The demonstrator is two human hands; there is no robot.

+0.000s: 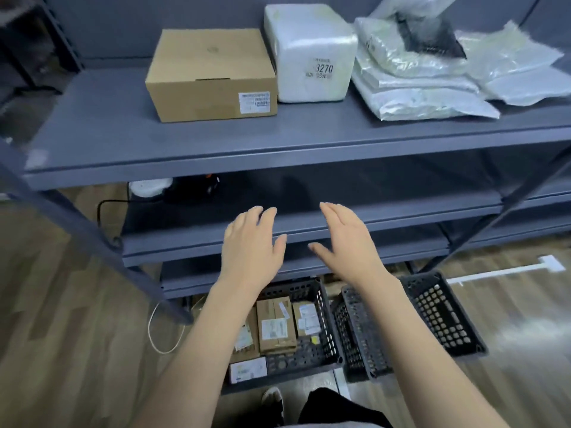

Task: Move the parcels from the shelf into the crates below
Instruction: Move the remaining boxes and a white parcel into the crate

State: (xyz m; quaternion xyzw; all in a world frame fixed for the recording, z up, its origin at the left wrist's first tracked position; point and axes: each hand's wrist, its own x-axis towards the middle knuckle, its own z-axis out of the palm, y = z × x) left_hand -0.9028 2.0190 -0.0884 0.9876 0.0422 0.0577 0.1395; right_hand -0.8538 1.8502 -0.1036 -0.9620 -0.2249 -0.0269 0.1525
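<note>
A brown cardboard box (213, 74) stands on the grey top shelf (129, 140), with a white wrapped parcel (312, 54) touching its right side. Further right lies a pile of clear plastic mailer bags (432, 78) with a black pouch (429, 32) on top. On the floor below, the left black crate (321, 350) holds several small cardboard parcels; the right black crate (445, 316) looks empty. My left hand (253, 245) and my right hand (349, 239) hover side by side in front of the middle shelf, fingers straight, holding nothing.
Grey upright posts (77, 223) frame the rack at left and right. A black cable (105, 211) and a white round object (148, 186) sit on the middle shelf. A white cord (154, 332) loops on the wooden floor. My shoe (273, 400) is near the left crate.
</note>
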